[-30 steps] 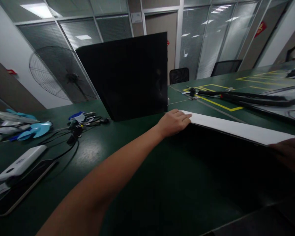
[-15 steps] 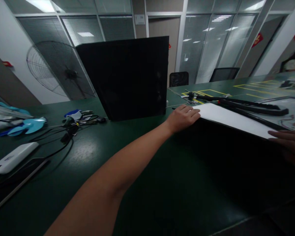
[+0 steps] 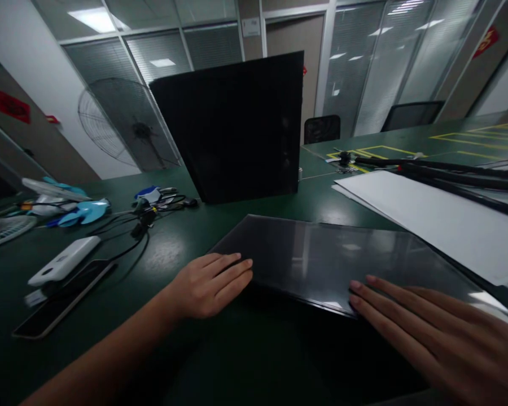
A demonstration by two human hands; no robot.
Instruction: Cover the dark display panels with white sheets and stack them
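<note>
A dark glossy flat panel (image 3: 322, 256) lies on the green table (image 3: 178, 248) in front of me. My left hand (image 3: 207, 285) rests flat at the panel's near left edge, fingers stretched out and together, touching its side. My right hand (image 3: 423, 327) lies flat on the panel's near right part, fingers extended. Neither hand holds anything. A white sheet (image 3: 432, 217) lies to the right, just beyond the panel.
A tall black board (image 3: 237, 127) stands upright behind the panel. At left lie a white power bank (image 3: 63, 260), a phone (image 3: 63, 304), cables (image 3: 139, 225) and blue fan blades (image 3: 82, 211). Black rods (image 3: 440, 169) cross the far right. A standing fan (image 3: 122, 127) is behind.
Both hands came back toward me from the white sheet's edges and now rest on the dark panel, which has come into plain view. The white sheet lies flat further right.
</note>
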